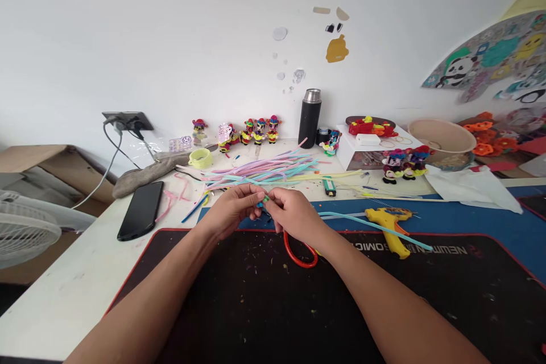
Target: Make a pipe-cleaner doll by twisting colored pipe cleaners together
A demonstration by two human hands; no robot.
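Observation:
My left hand [236,209] and my right hand [294,213] meet above the back edge of the black mat [256,307]. Between their fingertips is a small blue-green piece [265,200], pinched from both sides and mostly hidden. A red scissor handle [301,259] shows beneath my right hand; the rest of that tool is covered. Just behind both hands lies a loose pile of pastel pipe cleaners [260,170]. To the right, a light blue pipe cleaner [367,222] crosses a yellow glue gun [390,227].
A black phone [140,210] lies at the left, near a white fan [28,230]. A black bottle [310,119], several small figures [259,131] and a white box [371,151] stand along the wall. A pink bowl [443,135] is at the right.

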